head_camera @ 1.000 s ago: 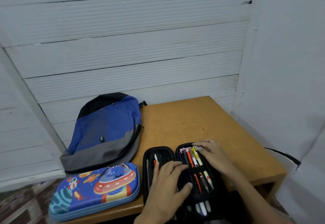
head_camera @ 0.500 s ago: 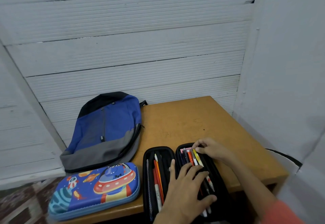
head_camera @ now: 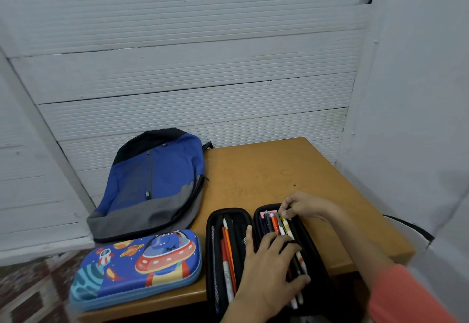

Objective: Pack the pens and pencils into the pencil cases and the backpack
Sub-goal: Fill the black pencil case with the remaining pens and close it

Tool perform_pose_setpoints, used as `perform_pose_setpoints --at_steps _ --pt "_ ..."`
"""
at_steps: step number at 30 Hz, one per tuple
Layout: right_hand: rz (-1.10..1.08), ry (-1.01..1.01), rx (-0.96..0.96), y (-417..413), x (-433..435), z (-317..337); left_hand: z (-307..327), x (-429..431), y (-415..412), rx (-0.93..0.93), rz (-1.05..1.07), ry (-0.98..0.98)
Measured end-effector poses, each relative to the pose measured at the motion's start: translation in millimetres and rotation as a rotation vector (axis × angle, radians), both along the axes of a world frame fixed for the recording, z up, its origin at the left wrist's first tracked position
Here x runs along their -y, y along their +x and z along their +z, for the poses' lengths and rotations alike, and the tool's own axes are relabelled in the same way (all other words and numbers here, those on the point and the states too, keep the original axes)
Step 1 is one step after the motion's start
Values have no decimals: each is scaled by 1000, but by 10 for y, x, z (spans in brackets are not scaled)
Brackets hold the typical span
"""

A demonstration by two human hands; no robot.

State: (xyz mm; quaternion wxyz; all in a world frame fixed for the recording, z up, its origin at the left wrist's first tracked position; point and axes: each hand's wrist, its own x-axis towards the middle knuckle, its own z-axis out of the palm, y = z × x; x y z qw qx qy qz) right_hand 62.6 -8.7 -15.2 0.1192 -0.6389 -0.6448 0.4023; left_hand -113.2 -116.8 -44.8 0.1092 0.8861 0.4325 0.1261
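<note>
A black pencil case [head_camera: 212, 251] lies open at the table's front edge, both halves holding pens and pencils. Orange and white pencils [head_camera: 228, 259] fill its left half. My left hand [head_camera: 269, 269] presses flat on the pens in the right half. My right hand [head_camera: 303, 204] pinches the top of a yellow pen [head_camera: 288, 228] at the case's far end. A closed blue pencil case [head_camera: 137, 267] with a spaceship print lies to the left. The blue and grey backpack [head_camera: 152, 185] lies zipped behind it.
The wooden table [head_camera: 266, 175] stands in a corner, with a white slatted wall behind and a white wall on the right. Patterned floor shows at the lower left. A dark-rimmed white object [head_camera: 408, 231] sits past the table's right edge.
My left hand slid from the case's spine onto the pens in the right half, uncovering the pencils in the left half. My right hand drew back to the pen tops and now pinches one.
</note>
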Motion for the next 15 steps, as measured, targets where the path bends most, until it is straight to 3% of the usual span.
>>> perform_pose_setpoints --at_steps 5,15 --pt "-26 -31 30 -1 -16 -11 -18 8 8 13 4 25" --pt "-160 148 16 -63 65 -29 -50 -8 30 2 -1 88"
